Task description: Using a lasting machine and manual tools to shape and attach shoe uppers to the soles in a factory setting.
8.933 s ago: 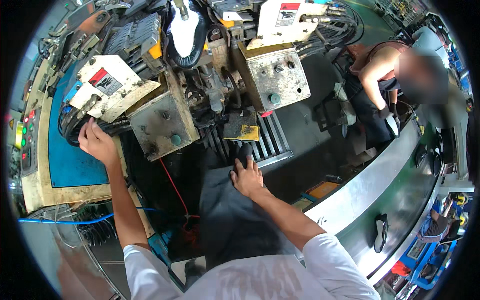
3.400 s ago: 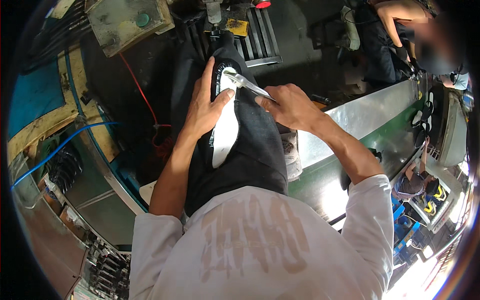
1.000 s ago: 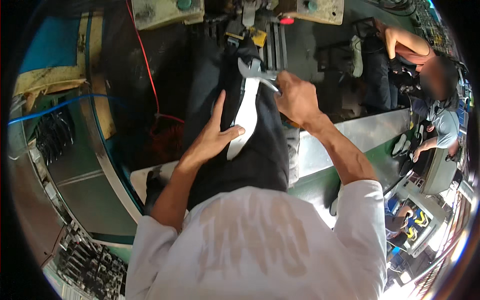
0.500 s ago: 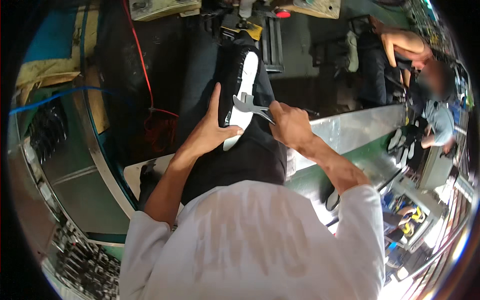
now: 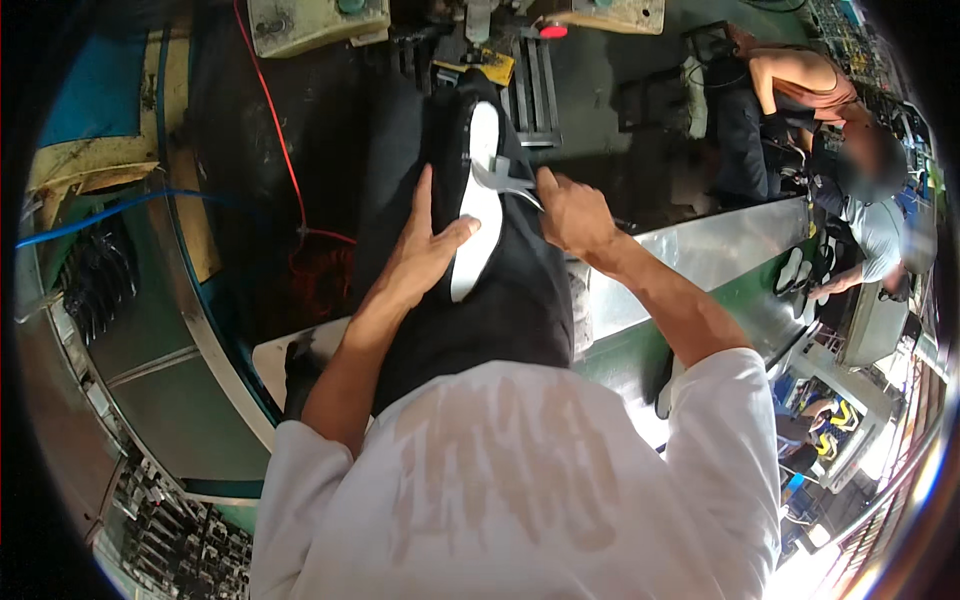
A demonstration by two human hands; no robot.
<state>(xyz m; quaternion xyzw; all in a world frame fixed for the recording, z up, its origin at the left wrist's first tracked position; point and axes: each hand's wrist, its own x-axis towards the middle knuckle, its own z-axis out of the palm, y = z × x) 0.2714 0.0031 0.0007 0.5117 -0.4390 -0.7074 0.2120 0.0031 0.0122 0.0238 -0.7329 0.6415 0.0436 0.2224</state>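
Observation:
A black shoe upper with a long white bottom (image 5: pixel 474 248) lies bottom up along my thigh, its narrow end pointing away from me. My left hand (image 5: pixel 424 250) holds it from the left, thumb pressed on the white bottom and index finger stretched along the side. In my closed right hand (image 5: pixel 580 215) are the handles of metal lasting pincers (image 5: pixel 503 180). Their broad head lies against the middle of the shoe bottom, near its right edge. The fingers of my left hand beneath the shoe are hidden, and the jaws' grip cannot be made out.
A machine with a yellow plate (image 5: pixel 497 68) stands ahead of my knees. A metal-topped bench (image 5: pixel 690 262) runs along my right. Co-workers (image 5: pixel 815 80) sit at the far right, near several shoes (image 5: pixel 793 270). A red hose (image 5: pixel 272 120) and a blue hose (image 5: pixel 120 205) hang at left.
The pincers have shifted slightly up and left along the shoe bottom. My left thumb now lies higher on it. The view has turned a little.

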